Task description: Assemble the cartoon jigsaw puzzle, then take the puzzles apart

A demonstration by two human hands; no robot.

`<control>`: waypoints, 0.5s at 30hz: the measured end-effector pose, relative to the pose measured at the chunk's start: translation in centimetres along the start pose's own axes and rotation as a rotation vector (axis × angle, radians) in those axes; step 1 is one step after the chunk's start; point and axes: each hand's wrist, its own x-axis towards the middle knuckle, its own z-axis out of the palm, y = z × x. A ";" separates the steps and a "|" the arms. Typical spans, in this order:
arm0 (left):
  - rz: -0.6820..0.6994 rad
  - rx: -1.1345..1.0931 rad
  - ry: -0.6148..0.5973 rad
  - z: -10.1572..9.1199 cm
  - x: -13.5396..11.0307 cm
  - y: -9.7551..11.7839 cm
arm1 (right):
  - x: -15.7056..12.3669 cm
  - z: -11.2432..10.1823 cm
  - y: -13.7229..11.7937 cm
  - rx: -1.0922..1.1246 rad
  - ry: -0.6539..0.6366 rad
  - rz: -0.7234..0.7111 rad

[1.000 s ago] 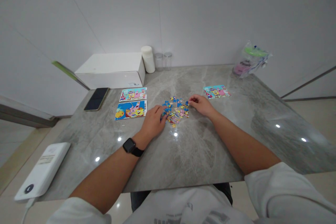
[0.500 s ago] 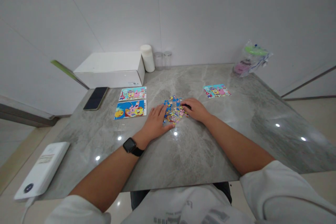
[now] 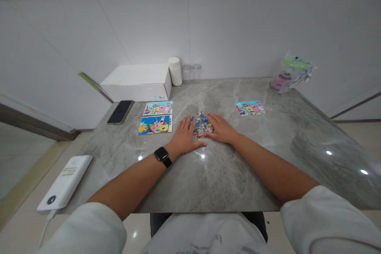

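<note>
A heap of small colourful jigsaw puzzle pieces lies on the grey marbled table. My left hand rests flat along the heap's left side, fingers stretched and thumb reaching under its near edge. Along the right side lies my right hand, its fingers extended and touching the pieces. Neither hand holds anything that I can see; the fingers cover some outer pieces. Left of the heap are two cartoon picture cards, a blue one nearer me and a light one behind it. Another cartoon card lies to the right.
A black phone and a white power bank with a cable are at the left. Along the back stand a white box, a white bottle and two clear jars. A plastic-bagged cup stands back right.
My right hand has opened from a curled grasp and flattened beside the heap. Both hands press in, and the pieces sit in a narrower pile. The camera view has shifted slightly.
</note>
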 end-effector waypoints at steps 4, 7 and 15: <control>0.024 0.021 -0.001 0.8 3.0 0.0 | 2.2 0.8 0.8 0.035 0.030 0.005; -0.017 0.030 0.039 1.6 5.2 0.4 | 4.3 1.5 1.3 0.147 0.133 0.109; -0.117 0.097 0.046 1.9 7.8 1.4 | 7.6 3.3 2.3 0.806 0.458 0.370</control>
